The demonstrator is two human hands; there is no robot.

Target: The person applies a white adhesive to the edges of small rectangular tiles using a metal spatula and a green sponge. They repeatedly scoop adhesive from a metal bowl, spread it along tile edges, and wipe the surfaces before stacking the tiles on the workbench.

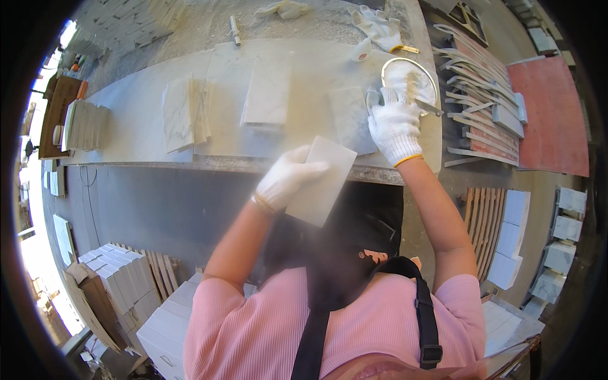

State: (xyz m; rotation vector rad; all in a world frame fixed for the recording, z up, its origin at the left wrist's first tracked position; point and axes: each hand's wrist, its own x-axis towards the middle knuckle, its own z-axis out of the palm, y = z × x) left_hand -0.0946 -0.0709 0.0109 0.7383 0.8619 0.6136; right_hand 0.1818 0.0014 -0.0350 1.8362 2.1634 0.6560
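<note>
Stone workshop, long pale marble-topped workbench (145, 120) running across in front of me, dusty grey floor below.

Nearest: my pink ribbed top and black apron strap at the bottom edge. Stacks of white rectangular stone tiles (120, 272) on the floor to my lower left, more white tile stacks (510, 244) to my lower right.

My left hand (285, 177), in a white knit glove, holds a plain white rectangular tile (323, 180) just off the bench's near edge, tilted; thumb on its top face, fingers wrapped under its left edge, so closed on the tile.

My right hand (394, 126), also in a white knit glove, is over the bench's right end, fingers curled closed around a small metal scraper-type tool (425, 106); blade sticks out to the right. It sits at the lower rim of a shallow round metal pan (408, 73) with white contents.

On the bench, left to right: white veined marble tiles leaning together (180, 114), a flat white marble tile (266, 95), a grey-white marble tile (348, 117) just left of my right hand.

Farther back: small white bottle with red cap (361, 50), spare pair of white knit gloves (377, 25), another white glove (285, 9), a slim white tube (235, 30). Far right: rack of thin grey stone strips (475, 82), red-pink slab (551, 120).
</note>
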